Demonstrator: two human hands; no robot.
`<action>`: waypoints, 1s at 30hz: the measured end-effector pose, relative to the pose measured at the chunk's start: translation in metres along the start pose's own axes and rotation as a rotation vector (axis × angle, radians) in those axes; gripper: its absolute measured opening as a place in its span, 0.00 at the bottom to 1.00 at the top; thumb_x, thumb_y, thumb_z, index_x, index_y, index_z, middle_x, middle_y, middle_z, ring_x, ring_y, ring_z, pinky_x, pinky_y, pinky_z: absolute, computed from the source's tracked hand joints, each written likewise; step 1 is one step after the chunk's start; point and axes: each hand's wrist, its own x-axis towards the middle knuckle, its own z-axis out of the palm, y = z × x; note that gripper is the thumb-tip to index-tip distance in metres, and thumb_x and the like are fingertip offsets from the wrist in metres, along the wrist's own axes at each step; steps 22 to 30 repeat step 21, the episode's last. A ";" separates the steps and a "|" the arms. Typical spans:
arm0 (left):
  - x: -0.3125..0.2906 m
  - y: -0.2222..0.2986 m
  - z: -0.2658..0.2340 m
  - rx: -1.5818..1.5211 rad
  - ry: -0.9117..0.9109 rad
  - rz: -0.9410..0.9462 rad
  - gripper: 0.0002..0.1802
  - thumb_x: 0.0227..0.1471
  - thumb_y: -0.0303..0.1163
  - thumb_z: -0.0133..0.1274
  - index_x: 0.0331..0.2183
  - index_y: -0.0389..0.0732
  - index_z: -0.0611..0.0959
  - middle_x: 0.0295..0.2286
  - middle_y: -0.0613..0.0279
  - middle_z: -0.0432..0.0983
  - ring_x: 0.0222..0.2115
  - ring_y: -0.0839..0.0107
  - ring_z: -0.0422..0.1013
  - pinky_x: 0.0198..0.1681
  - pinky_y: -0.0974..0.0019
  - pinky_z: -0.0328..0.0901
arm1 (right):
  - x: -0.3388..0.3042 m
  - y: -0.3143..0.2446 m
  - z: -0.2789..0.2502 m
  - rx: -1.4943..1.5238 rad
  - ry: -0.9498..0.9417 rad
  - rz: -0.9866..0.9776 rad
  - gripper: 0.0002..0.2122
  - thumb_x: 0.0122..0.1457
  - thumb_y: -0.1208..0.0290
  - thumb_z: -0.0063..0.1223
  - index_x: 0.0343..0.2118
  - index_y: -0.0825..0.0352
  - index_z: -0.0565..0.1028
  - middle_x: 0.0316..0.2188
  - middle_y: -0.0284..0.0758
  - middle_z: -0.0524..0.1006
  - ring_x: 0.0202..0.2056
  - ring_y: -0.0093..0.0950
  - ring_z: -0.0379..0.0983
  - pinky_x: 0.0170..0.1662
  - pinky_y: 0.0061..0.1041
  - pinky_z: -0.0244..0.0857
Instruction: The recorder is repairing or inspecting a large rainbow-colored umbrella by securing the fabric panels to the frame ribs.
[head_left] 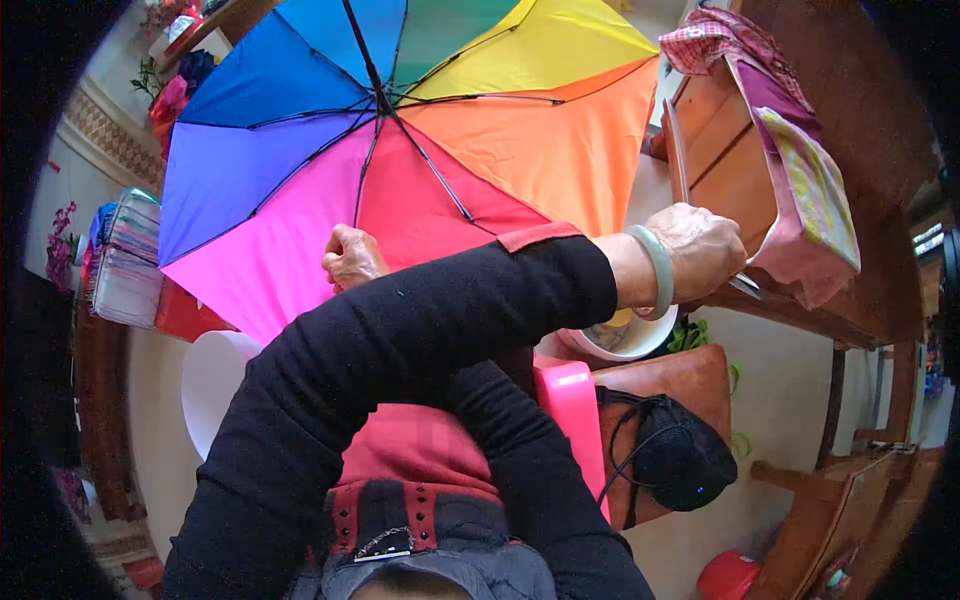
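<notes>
A rainbow-coloured umbrella [480, 160] is spread open before me, its dark ribs and shaft showing on the inner side. My arms cross, the left over the right, in black sleeves. My right hand [352, 258] is closed at the pink and red panels, where a rib runs down to its fingers. My left hand [700, 255], with a pale green bangle [655, 272] on its wrist, reaches past the orange panel to the right. Its fingers are closed, and what they hold is hidden. A thin silvery piece [745, 284] shows just below that hand.
Cloths [800, 190] hang over a wooden cabinet [725, 150] at right. Below my left hand stands a white bucket [630, 345]. A black pouch [685, 455] lies on a brown seat [640, 385] beside a bright pink piece [572, 400]. A red container [728, 577] stands at lower right.
</notes>
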 end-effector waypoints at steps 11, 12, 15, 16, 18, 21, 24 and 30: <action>-0.143 -0.033 -0.071 0.024 0.383 -0.300 0.05 0.39 0.27 0.51 0.23 0.35 0.75 0.20 0.57 0.70 0.21 0.66 0.68 0.25 0.65 0.63 | 0.008 -0.006 -0.022 0.119 0.031 0.128 0.05 0.50 0.73 0.43 0.27 0.70 0.67 0.19 0.36 0.70 0.15 0.23 0.66 0.16 0.21 0.63; -0.167 -0.038 -0.088 0.017 0.433 -0.338 0.05 0.40 0.26 0.50 0.25 0.35 0.76 0.21 0.58 0.71 0.21 0.69 0.68 0.25 0.68 0.63 | 0.006 -0.011 -0.026 0.176 0.006 0.135 0.06 0.51 0.73 0.43 0.27 0.70 0.67 0.20 0.36 0.70 0.15 0.22 0.66 0.17 0.21 0.64; -0.253 -0.061 -0.134 0.063 0.616 -0.655 0.06 0.43 0.24 0.50 0.27 0.34 0.77 0.23 0.61 0.72 0.24 0.75 0.68 0.27 0.72 0.63 | 0.001 -0.022 -0.027 0.344 -0.092 0.179 0.07 0.54 0.71 0.42 0.29 0.70 0.68 0.24 0.36 0.71 0.17 0.22 0.67 0.19 0.22 0.65; -0.279 -0.058 -0.149 0.093 0.660 -0.788 0.06 0.43 0.24 0.49 0.28 0.34 0.77 0.23 0.61 0.72 0.25 0.76 0.68 0.28 0.73 0.63 | -0.001 -0.028 -0.021 0.395 -0.138 0.198 0.08 0.55 0.70 0.42 0.29 0.70 0.68 0.25 0.36 0.71 0.17 0.21 0.67 0.19 0.22 0.65; -0.317 -0.055 -0.158 0.125 0.658 -0.821 0.06 0.43 0.25 0.50 0.28 0.34 0.77 0.23 0.60 0.72 0.26 0.75 0.68 0.29 0.73 0.63 | -0.003 -0.038 -0.013 0.430 -0.211 0.229 0.09 0.56 0.69 0.41 0.30 0.70 0.68 0.26 0.36 0.71 0.18 0.21 0.67 0.20 0.22 0.66; -0.361 -0.053 -0.153 0.156 0.641 -0.873 0.07 0.44 0.26 0.50 0.29 0.35 0.78 0.24 0.59 0.73 0.27 0.75 0.68 0.30 0.72 0.63 | -0.005 -0.050 -0.004 0.499 -0.285 0.313 0.06 0.55 0.71 0.42 0.31 0.68 0.68 0.25 0.34 0.71 0.19 0.21 0.68 0.21 0.22 0.67; -0.361 -0.053 -0.153 0.156 0.641 -0.873 0.07 0.44 0.26 0.50 0.29 0.35 0.78 0.24 0.59 0.73 0.27 0.75 0.68 0.30 0.72 0.63 | -0.005 -0.050 -0.004 0.499 -0.285 0.313 0.06 0.55 0.71 0.42 0.31 0.68 0.68 0.25 0.34 0.71 0.19 0.21 0.68 0.21 0.22 0.67; -0.361 -0.053 -0.153 0.156 0.641 -0.873 0.07 0.44 0.26 0.50 0.29 0.35 0.78 0.24 0.59 0.73 0.27 0.75 0.68 0.30 0.72 0.63 | -0.005 -0.050 -0.004 0.499 -0.285 0.313 0.06 0.55 0.71 0.42 0.31 0.68 0.68 0.25 0.34 0.71 0.19 0.21 0.68 0.21 0.22 0.67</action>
